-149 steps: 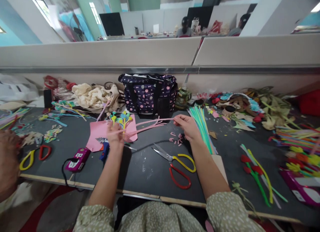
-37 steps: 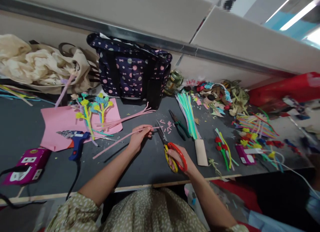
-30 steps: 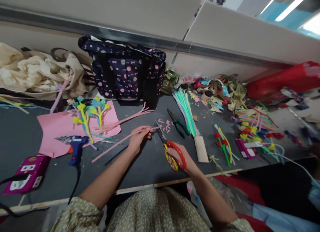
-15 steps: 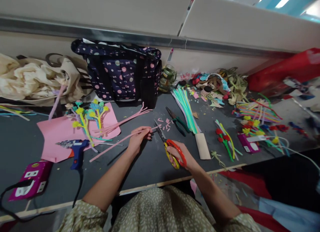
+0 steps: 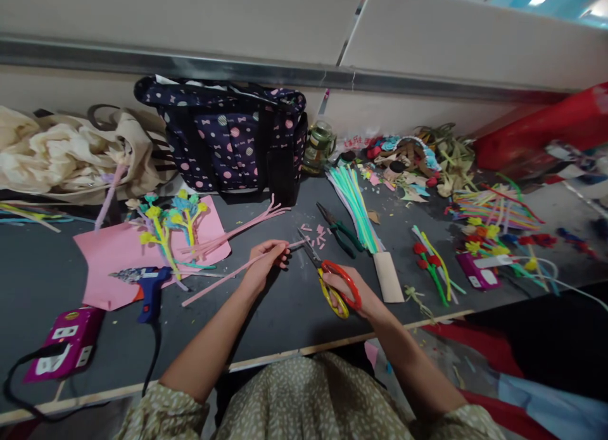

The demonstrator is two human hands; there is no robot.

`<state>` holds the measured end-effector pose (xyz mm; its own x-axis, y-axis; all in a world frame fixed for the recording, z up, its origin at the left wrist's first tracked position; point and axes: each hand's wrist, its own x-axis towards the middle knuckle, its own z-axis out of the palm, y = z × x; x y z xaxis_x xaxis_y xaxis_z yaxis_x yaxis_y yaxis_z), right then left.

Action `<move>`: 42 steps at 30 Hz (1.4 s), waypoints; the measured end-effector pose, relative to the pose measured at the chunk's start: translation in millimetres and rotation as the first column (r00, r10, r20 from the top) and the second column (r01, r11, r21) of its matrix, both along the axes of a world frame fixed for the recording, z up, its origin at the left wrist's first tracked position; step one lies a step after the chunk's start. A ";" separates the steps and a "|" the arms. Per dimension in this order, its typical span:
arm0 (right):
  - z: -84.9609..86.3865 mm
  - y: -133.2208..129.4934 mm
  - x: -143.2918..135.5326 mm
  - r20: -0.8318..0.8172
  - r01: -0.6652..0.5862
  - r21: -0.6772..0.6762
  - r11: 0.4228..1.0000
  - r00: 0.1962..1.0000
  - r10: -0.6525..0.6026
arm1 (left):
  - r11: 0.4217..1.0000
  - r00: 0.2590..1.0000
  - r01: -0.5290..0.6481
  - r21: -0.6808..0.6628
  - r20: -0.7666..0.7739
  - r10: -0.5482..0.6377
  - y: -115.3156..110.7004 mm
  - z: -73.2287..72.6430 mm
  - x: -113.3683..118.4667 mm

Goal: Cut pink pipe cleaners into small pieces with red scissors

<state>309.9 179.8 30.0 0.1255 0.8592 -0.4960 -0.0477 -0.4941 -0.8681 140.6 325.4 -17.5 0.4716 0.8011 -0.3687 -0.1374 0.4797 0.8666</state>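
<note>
Between the fingertips of my left hand [image 5: 266,263] is a pink pipe cleaner [image 5: 221,284], its long tail trailing down to the left. Its short end pokes out to the right, at the blades of the scissors [image 5: 311,251]. My right hand [image 5: 349,289] is wrapped round the scissors' red and yellow handles, and the blades look slightly parted. Several short pink snippets [image 5: 321,236] lie just beyond the blade tips. Dark green-handled pliers [image 5: 341,230] rest to the right of them. More pink pipe cleaners [image 5: 251,220] lie in a bunch behind my left hand.
A blue glue gun [image 5: 151,291] lies on pink paper [image 5: 107,263] beside yellow and blue pipe-cleaner flowers [image 5: 161,240]. Purple power strips [image 5: 71,342] sit at the left and right. A polka-dot bag [image 5: 228,139] stands behind; a bundle of green and lilac pipe cleaners [image 5: 354,202] lies right.
The scissors and my right hand have shifted slightly to the right. The pink pipe cleaner's tail has moved a little to the right too. My left hand keeps its pinch.
</note>
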 end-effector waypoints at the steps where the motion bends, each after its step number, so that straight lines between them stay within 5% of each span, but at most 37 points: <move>1: 0.6 -0.2 2.1 0.008 -0.009 -0.003 1.000 1.000 0.009 | 1.000 1.000 -0.004 0.000 -0.007 0.004 -0.3 1.0 0.1; 12: -9.7 1.7 11.2 0.087 -0.107 -0.017 0.994 0.990 0.108 | 1.000 0.999 -0.012 0.020 -0.050 0.013 1.8 0.6 -0.4; 34: -18.6 9.4 3.1 -0.002 -0.013 -0.125 0.992 1.000 0.013 | 0.999 0.998 -0.045 -0.011 -0.046 0.044 6.6 -3.8 -2.7; 42: -35.4 7.6 3.3 0.034 0.038 -0.072 0.997 0.999 -0.036 | 0.999 0.999 -0.049 0.006 -0.011 0.049 5.8 -8.1 -5.7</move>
